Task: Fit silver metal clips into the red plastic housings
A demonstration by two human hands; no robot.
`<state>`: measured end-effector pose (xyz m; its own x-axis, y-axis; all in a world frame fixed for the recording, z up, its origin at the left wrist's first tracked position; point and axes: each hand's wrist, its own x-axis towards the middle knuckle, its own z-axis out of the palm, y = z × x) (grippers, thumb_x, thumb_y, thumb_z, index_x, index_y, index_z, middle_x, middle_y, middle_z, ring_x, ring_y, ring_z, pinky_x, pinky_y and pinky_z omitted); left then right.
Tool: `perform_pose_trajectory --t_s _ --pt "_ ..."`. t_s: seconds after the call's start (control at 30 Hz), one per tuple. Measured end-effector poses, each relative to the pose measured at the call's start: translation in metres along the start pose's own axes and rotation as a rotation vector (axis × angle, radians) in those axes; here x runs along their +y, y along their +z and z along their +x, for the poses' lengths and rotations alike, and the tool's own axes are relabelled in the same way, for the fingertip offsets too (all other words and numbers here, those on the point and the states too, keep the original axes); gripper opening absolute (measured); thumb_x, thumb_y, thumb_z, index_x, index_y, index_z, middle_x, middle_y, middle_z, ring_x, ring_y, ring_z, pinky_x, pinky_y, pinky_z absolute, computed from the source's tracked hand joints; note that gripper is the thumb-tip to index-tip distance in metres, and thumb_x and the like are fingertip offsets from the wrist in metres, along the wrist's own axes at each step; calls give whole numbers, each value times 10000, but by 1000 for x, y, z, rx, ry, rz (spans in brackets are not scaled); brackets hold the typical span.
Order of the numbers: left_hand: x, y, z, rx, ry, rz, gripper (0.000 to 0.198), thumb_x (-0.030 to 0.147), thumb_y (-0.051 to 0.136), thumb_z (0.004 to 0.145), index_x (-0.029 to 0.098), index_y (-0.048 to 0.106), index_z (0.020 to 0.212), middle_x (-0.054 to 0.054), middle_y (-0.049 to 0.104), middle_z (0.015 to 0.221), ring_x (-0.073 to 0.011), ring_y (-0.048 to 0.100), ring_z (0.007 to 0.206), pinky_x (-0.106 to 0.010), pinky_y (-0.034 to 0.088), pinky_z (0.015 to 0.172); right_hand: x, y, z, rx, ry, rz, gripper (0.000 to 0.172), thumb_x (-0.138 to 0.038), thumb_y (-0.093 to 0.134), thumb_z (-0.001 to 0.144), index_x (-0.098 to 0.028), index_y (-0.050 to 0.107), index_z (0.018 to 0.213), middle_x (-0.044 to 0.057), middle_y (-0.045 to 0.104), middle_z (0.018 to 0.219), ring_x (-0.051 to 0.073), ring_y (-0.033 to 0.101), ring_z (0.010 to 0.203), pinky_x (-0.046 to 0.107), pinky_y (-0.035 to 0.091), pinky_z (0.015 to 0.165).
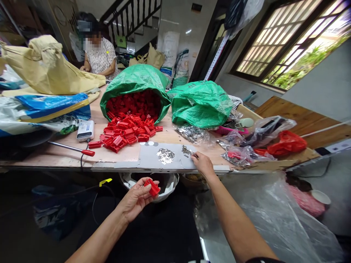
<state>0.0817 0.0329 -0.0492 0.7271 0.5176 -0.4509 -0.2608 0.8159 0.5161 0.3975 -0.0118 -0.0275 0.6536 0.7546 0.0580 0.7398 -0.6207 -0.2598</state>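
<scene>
The left hand (135, 200) lies half open, palm up, with a red plastic block (152, 187) held between thumb and fingers, above a white tub (168, 184) under the table edge. The right hand (203, 164) is pinched nearly closed at a scatter of tiny metal parts (186, 150) on a gray card (148, 157); whether it has hold of one, I cannot tell. A heap of the same parts (165, 155) sits on the card, just left of the hand. Beyond the card, on the plywood table (55, 155), loose red blocks (126, 131) spill from a green sack (135, 82) lying on its side, with a second green sack (201, 104) beside it. Plastic bags (246, 153) lie to the right, and a screwdriver (72, 148) and power bank (85, 130) to the left. Farthest off, a co-worker (100, 58) sits behind a tan sack (46, 69).
</scene>
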Motion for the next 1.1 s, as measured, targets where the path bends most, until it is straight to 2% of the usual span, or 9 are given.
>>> perform_pose_trajectory --t_s 0.3,0.4,0.5,0.63,0.7,0.77,0.93,1.1 --pt "1 2 -2 -6 40 52 378 176 745 720 184 507 1013 -125 631 1183 -210 674 936 -310 520 820 -7 7 4 8 -46 52 152 -278 544 839 -203 655 912 56 663 944 185 579 853 249 354 658" --pt "1 3 -1 6 121 77 389 173 764 694 185 506 985 -121 643 1166 -200 671 941 -293 508 826 -7 9 4 25 -58 86 143 -251 526 842 -191 649 883 67 659 929 187 579 845 255 371 673" --pt "0 6 0 48 276 128 406 168 782 666 181 504 961 -108 666 1128 -185 668 936 -291 484 869 -9 9 -2 30 -103 154 147 -260 507 856 -188 618 920 46 658 903 167 585 828 251 400 716" --pt "2 13 -1 110 508 250 400 160 793 641 175 533 944 -100 681 1103 -196 669 914 -305 488 871 -29 3 -28 -48 -300 426 184 -355 523 858 -186 587 893 16 643 854 139 578 801 236 427 745" --pt "4 18 -3 132 571 307 381 150 788 642 172 569 952 -96 677 1113 -207 657 957 -300 487 884 -47 -4 -48 -139 -414 628 224 -396 530 857 -180 585 871 21 631 824 147 569 772 246 437 713" --pt "6 22 -7 155 597 327 369 128 781 643 172 612 968 -83 672 1121 -211 632 1024 -280 468 924 -66 -12 -70 -208 -459 721 222 -395 540 866 -182 590 901 23 632 835 145 571 771 241 441 701" --pt "5 25 -12 176 604 353 370 110 781 629 211 671 968 -39 664 1125 -221 554 1163 -256 421 1010 -101 -15 -108 -206 -565 697 155 -339 555 877 -191 602 882 10 628 749 125 552 657 223 424 620" --pt "2 21 -14 166 683 445 377 92 780 626 209 692 974 -54 662 1123 -227 581 1116 -268 430 1000 -111 -5 -115 -133 -674 604 73 -216 530 878 -197 598 898 28 625 794 140 562 704 240 418 657"
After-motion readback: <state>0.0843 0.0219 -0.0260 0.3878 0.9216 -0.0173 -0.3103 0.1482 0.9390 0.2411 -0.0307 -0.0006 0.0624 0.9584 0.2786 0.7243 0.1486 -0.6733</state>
